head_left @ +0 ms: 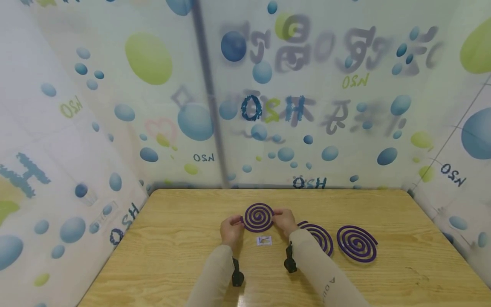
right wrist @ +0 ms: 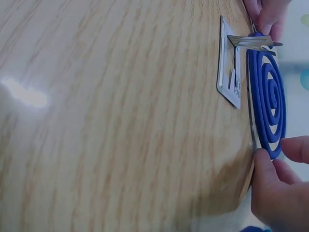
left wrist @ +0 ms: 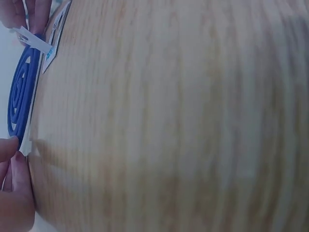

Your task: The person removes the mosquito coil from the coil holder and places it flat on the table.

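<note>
A spiral mosquito coil (head_left: 259, 217), purple in the head view and blue in the wrist views, is held between both hands just beyond a small metal coil stand (head_left: 264, 241). My left hand (head_left: 232, 231) pinches the coil's left edge between thumb and fingers. On the opposite edge, my right hand (head_left: 285, 221) pinches it the same way. The right wrist view shows the coil (right wrist: 259, 101) close over the table, near the stand's flat base (right wrist: 223, 67). Thin bent prongs (right wrist: 251, 42) rise from that base and overlap the coil's end in this view.
Two more mosquito coils lie on the wooden table (head_left: 172, 256) to the right: one coil (head_left: 326, 238) partly hidden by the right forearm, another coil (head_left: 357, 244) farther right. A patterned curtain (head_left: 153, 106) hangs behind the table's far edge and along both sides.
</note>
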Available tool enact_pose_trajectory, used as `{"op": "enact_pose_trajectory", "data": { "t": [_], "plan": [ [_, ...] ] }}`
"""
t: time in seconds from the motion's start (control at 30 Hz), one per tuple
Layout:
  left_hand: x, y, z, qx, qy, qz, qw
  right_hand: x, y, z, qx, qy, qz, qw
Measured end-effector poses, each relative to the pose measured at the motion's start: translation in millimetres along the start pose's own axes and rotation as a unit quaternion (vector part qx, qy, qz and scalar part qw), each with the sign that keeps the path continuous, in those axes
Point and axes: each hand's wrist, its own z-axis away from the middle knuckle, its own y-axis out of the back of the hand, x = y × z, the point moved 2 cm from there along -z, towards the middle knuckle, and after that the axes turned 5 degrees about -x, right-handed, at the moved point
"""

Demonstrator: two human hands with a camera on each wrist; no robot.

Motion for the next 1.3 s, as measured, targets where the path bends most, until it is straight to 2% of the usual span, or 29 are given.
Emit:
{"op": "enact_pose_trajectory", "data": {
  "t": [0.13,0.37,0.57,0.73,0.8,0.93,1.03,1.3],
  "plan": [
    [-0.9,0.6,-0.6,0.000,0.000,-0.009,1.0000,-1,0,2.3,-0.002,0.002,0.001,1.0000],
    [-0.5,1.5,-0.1,-0.017,-0.003,0.014,0.9998,-3,2,5.4,-0.011,0.001,0.002,0.9999],
    [7.7,4.6,-0.3,-0.017,-0.024,0.012,0.9995,-10,7,8.3,-0.033,0.011,-0.005,0.9994],
    [20.0,1.8,2.1,-0.035,-0.048,0.039,0.9975,-19,15,11.2,-0.061,0.031,-0.035,0.9970],
    [24.5,1.3,4.2,-0.042,-0.052,0.029,0.9973,-22,18,12.0,-0.074,0.040,-0.051,0.9951],
    [32.5,3.2,9.1,-0.054,-0.039,-0.006,0.9977,-29,24,15.5,-0.108,0.053,-0.070,0.9903],
    [38.3,4.7,12.2,-0.068,-0.039,-0.016,0.9968,-34,30,20.4,-0.129,0.065,-0.058,0.9879],
    [47.6,4.7,20.5,-0.122,-0.081,-0.004,0.9892,-45,56,40.0,-0.172,0.104,-0.014,0.9795]
  ]
}}
